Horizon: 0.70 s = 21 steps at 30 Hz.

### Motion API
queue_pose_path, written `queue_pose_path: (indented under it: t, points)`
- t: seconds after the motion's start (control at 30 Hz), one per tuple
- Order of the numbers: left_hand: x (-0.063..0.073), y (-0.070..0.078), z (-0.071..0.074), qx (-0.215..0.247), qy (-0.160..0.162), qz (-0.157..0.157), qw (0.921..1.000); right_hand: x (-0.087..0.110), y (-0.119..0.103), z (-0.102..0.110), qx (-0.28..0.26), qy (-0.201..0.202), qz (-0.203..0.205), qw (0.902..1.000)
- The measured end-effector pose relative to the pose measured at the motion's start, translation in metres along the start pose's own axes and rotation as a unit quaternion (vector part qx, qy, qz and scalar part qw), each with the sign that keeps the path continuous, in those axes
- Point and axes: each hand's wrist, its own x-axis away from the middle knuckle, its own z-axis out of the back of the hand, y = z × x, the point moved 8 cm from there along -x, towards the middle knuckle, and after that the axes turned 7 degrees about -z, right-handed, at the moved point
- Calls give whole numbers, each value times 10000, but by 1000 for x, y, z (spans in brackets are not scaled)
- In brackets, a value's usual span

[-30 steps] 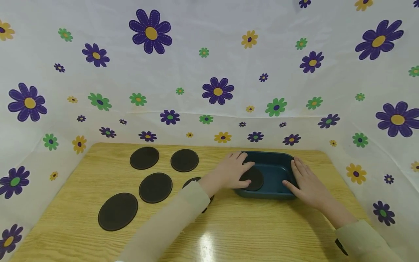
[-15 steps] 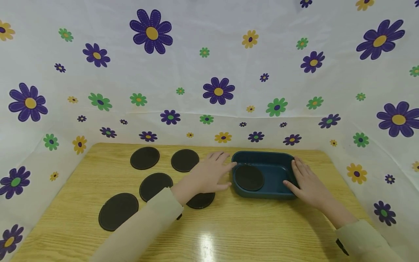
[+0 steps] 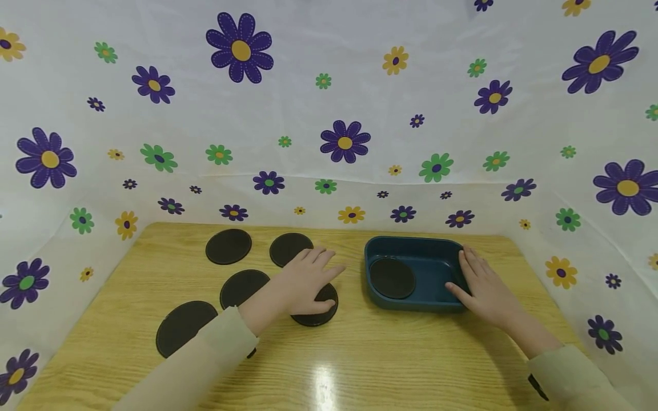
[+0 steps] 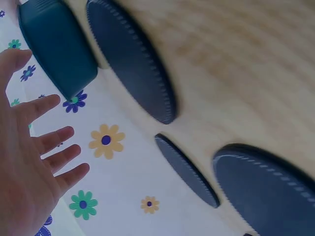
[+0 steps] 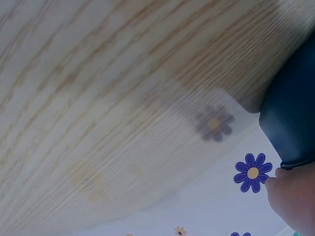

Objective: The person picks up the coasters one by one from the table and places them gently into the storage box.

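Observation:
Open, with spread fingers, my left hand hovers over a black round coaster and covers part of it; nothing is in its grasp. The left wrist view shows this left hand raised off the stitched-edge coasters. On the right side of the table, my right hand holds the end of a dark blue rectangular container, fingers at the right wall and thumb over the inside. One coaster lies in the container's left part. In the right wrist view, the right hand meets the container's rim.
More black coasters lie on the left of the wooden table: two at the back, one mid-left, and one at front left, partly behind the left sleeve. A white flowered cloth surrounds the table's back and sides.
My left hand has left the coaster in the container and moved left, over the coaster beside it. My right hand and the container have stayed in place.

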Motion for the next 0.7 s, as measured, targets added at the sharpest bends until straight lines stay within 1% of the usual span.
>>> queue_pose_path:
  t: [0.1,0.27,0.37,0.47,0.6,0.7]
  points:
    - [5,1,-6,-21,-99,-23,9999,-1,-1,1,18,0,9,10000]
    - [11,5,-13,-131,-191,-169,9996,-1,0,1,29,-4,9,10000]
    - [13,7,-19,-172,-258,-236,9992,-1,1,0,32,5,3,10000]
    - [13,9,-28,-205,-393,-301,9986,-1,1,0,66,31,14,10000]
    - [13,14,-40,-120,-641,-330,9973,-1,1,0,82,30,30,10000]
    - [13,17,-45,-59,-738,-312,9968,-1,1,0,54,17,21,10000]
